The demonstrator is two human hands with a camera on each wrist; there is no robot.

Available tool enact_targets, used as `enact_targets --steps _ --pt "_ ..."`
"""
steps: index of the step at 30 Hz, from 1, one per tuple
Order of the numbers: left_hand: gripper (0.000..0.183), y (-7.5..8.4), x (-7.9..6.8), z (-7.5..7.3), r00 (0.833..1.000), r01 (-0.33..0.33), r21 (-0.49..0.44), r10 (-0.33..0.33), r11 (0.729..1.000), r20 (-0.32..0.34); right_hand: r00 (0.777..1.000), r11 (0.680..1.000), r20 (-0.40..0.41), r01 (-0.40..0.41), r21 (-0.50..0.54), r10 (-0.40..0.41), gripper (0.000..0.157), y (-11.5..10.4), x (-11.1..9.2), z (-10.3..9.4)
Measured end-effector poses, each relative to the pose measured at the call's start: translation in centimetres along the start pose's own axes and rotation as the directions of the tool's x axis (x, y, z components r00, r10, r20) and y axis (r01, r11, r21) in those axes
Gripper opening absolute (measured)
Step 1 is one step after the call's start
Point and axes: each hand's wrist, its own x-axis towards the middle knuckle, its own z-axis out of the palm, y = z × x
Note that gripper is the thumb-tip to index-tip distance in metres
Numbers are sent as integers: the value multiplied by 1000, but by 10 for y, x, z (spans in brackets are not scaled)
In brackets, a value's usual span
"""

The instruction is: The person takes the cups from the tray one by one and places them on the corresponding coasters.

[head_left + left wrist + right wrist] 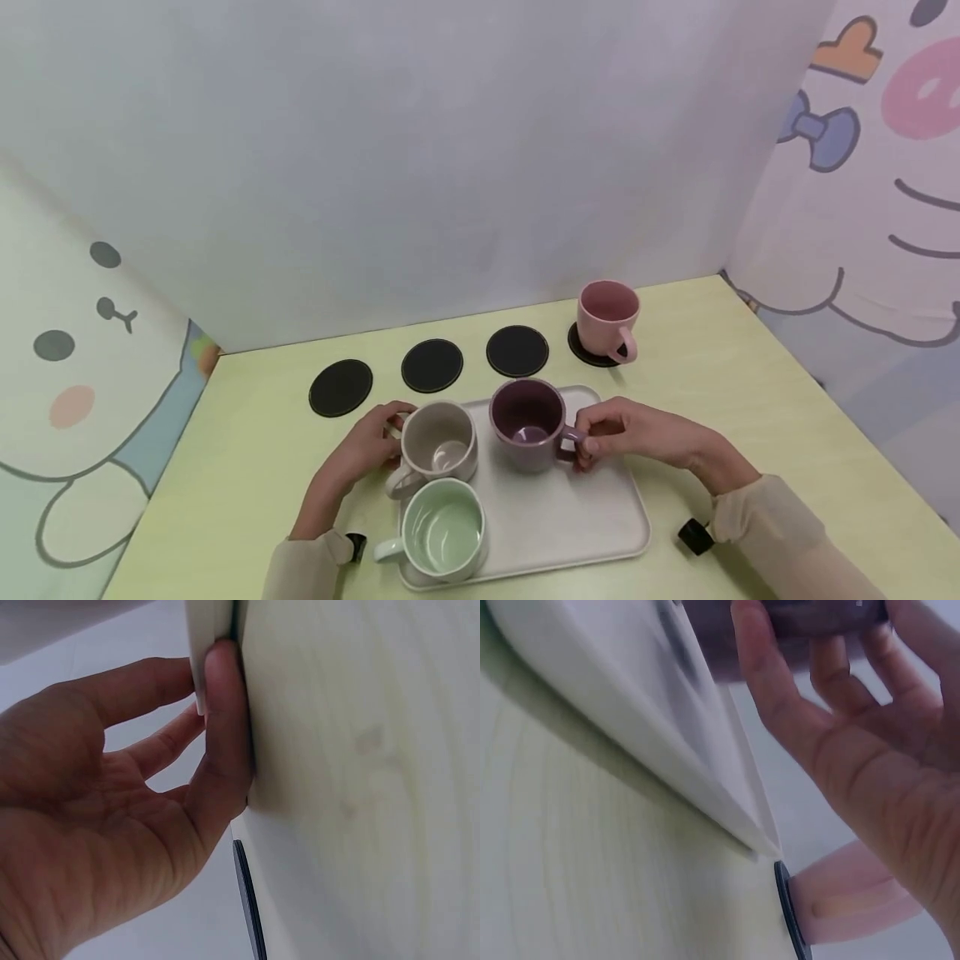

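Note:
My right hand (pixel 637 433) pinches the handle of a dark purple mug (pixel 525 450), which is upright over the white tray (pixel 555 533). In the right wrist view, the thumb and fingers close round that handle; I cannot tell whether the mug's base touches the tray. On the left, my left hand (pixel 367 446) holds the tray's edge, and the left wrist view has its thumb and fingers pinching the rim (pixel 196 667). A beige mug (pixel 431 475) beside the left hand partly hides its fingertips. In front of it, a pale green mug (pixel 444 533) stands on the tray, its handle pointing left.
Behind the tray, a row of black round coasters lies on the pale wooden table (pixel 247 467): a left one (pixel 341 387), then one (pixel 432 365), then another (pixel 517 351). A pink mug (pixel 606 325) stands on the rightmost coaster. A pale wall rises behind.

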Motion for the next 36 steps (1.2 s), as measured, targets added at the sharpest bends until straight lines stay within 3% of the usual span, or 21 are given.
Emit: enact_targets --steps 6,16,22,29,36 --pt "48 1 1 -2 1000 -4 10 4 1000 9 993 1000 -115 -11 18 13 12 -2 6 4" --pt "47 2 0 1 1000 -17 13 17 1000 21 971 999 -237 -25 28 31 12 -6 12 7" --pt "51 2 -2 -1 999 -30 -2 30 1000 11 942 998 -333 -55 3 53 17 -8 25 9" --pt "50 -5 -5 -1 1000 18 -14 -18 1000 14 905 997 -418 -80 14 79 24 -11 42 10" --pt "49 1 -1 -5 1000 -13 -19 13 1000 20 861 997 -504 -61 43 75 29 -10 57 -1"
